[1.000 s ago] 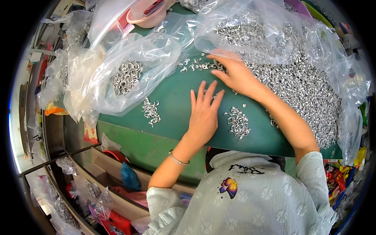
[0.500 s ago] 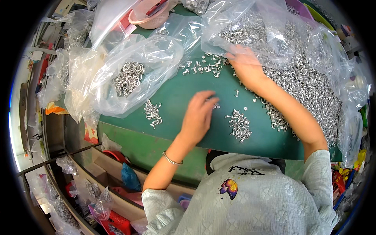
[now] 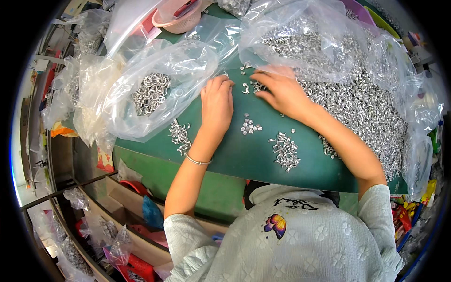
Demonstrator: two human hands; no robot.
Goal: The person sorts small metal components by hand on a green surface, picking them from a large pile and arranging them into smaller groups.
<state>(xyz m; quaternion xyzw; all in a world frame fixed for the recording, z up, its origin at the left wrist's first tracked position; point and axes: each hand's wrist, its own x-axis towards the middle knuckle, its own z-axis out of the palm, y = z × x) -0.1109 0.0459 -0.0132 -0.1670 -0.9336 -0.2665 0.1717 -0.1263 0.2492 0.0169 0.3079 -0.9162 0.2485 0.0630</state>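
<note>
On a green work mat [image 3: 225,155], small shiny metal parts lie in piles. My left hand [image 3: 217,105] rests near the clear plastic bag at left, its fingers bent downward and close together; what lies under them is hidden. My right hand [image 3: 284,94] is at the left edge of the big heap of curved metal parts [image 3: 366,108]. Its thumb and fingers are apart, touching a few loose curved pieces [image 3: 256,86]. Between and below the hands sits a cluster of tiny flower-like metal pieces [image 3: 250,127]. Nearer me are two small piles of curved parts, one right [image 3: 285,151] and one left [image 3: 179,136].
An open clear bag [image 3: 188,66] holds metal rings [image 3: 151,94] at left. Clear plastic sheeting [image 3: 300,42] covers part of the heap. A pink basket [image 3: 177,21] stands at the back. Shelf compartments [image 3: 117,207] with bagged parts lie below the mat's left edge.
My left hand has moved away and left from the tiny-piece cluster, uncovering it. My right hand has shifted left and slightly nearer, over the loose curved pieces.
</note>
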